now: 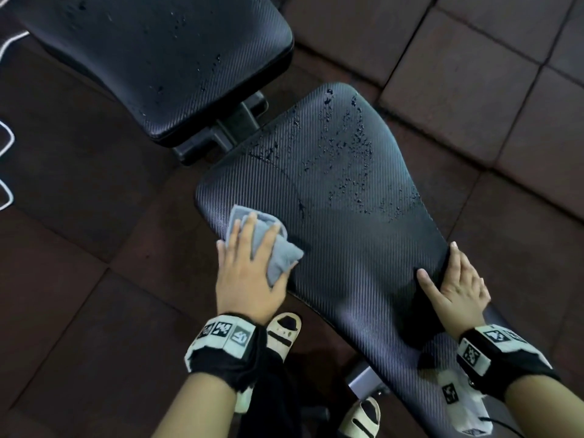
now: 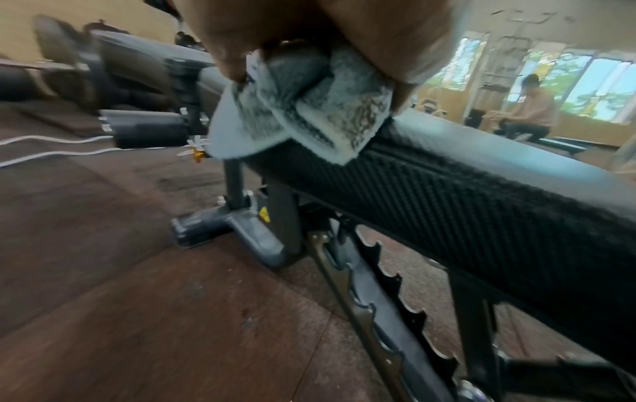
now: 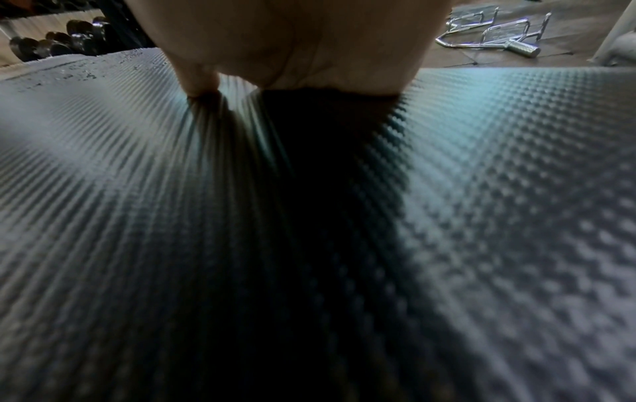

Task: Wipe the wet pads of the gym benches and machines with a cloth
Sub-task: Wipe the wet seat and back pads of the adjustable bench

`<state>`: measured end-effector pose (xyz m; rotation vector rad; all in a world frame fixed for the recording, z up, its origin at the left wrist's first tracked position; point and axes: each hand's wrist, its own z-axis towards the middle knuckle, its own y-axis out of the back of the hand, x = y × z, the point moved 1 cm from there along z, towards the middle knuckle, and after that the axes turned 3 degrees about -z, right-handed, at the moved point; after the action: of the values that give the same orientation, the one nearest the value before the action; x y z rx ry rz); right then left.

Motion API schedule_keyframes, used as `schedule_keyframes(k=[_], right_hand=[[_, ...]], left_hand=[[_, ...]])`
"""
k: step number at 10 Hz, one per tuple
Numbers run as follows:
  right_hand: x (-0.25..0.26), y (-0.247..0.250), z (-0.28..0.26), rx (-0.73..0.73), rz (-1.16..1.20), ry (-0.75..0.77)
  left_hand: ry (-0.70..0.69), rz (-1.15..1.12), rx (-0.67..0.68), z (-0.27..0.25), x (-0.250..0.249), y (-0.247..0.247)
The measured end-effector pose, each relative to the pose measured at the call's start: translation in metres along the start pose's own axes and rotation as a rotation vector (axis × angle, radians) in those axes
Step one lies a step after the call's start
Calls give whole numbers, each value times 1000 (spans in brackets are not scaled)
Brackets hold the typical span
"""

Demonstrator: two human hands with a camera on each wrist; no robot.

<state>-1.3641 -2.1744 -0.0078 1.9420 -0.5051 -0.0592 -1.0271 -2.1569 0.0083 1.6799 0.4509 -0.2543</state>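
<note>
The black textured back pad (image 1: 347,241) of a bench runs across the middle, with water droplets (image 1: 347,147) on its far half. My left hand (image 1: 249,273) holds a bunched grey cloth (image 1: 271,251) against the pad's near left edge. In the left wrist view the cloth (image 2: 309,117) bulges from under my left hand (image 2: 309,27) onto the pad's side (image 2: 481,190). My right hand (image 1: 455,289) grips the pad's right edge, thumb on top. The right wrist view shows my right hand (image 3: 302,40) pressing into the pad (image 3: 206,244). The seat pad (image 1: 151,58), far left, also carries droplets.
Brown rubber floor tiles (image 1: 474,74) surround the bench. Its grey frame foot (image 2: 247,236) and toothed adjuster rail (image 2: 378,285) lie under the pad. A white cable (image 1: 6,147) runs at the left. Chrome handles (image 3: 488,30) lie on the floor. A person (image 2: 530,108) sits far off.
</note>
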Motion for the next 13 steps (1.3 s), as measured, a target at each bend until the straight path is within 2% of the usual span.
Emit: schedule_keyframes(k=[1,2,3,4,5,6,7,8,9,10,11,12,13], right_hand=[[0,0,0,6,0,-4],[1,0,0,-3,-1,-2],[1,0,0,3,0,-8],[0,-1,1,8,2,-3],[-1,-1,1,10,-1,1],[0,-1,0,9,3,-1],[1,0,0,12,0,-6],[0,-1,1,13,5,-5],[-1,0,1,12,1,-3],[0,0,1,14,-2,-3],[-1,-1,2,-2,-12,2],[-3,-3,1,-1,-7,5],[-3,-4,2,-24,-2,21]], left_hand=[[184,-128,-88,10,21,12],[312,-203,-211,49,31,26],[417,-129,-235,95,27,38],[440,6,-127,127,0,39],[296,94,-60,126,-32,24],[93,110,-27,87,-47,3],[-48,136,52,39,-42,-7],[-10,104,92,13,-16,0],[132,39,35,16,10,15],[324,-74,-85,46,23,30],[418,-73,-143,90,21,39],[457,3,-81,129,2,38],[354,63,-66,145,-25,29]])
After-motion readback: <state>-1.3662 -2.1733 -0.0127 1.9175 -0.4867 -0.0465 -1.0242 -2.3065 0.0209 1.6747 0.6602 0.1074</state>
